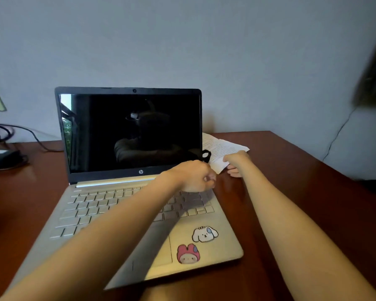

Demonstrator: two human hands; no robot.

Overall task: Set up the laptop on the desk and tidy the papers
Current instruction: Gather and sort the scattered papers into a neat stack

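Two bare forearms reach in from the near edge, the left one crossing over the keyboard of the open laptop (139, 192), which sits on the reddish-brown desk (291, 192) with its lid upright and its screen dark. Two cartoon stickers (205, 234) are stuck on the palm rest at the near right, one white and one pink. The left hand (193, 177) hovers over the far right corner of the keyboard with its fingers curled into a loose fist; whether it pinches anything cannot be told. A small black object (206, 156), too unclear to name, shows just beyond that hand at the screen's lower right corner. The right hand (236, 162) lies on the desk just right of the laptop, its fingers closed on the near edge of the papers (223, 148), thumb side on top and fingertips showing below the sheet. The papers lie flat on the desk, partly hidden behind the screen. At the far left, a black power adapter (2, 157) and its cable (37, 140) rest on the desk.
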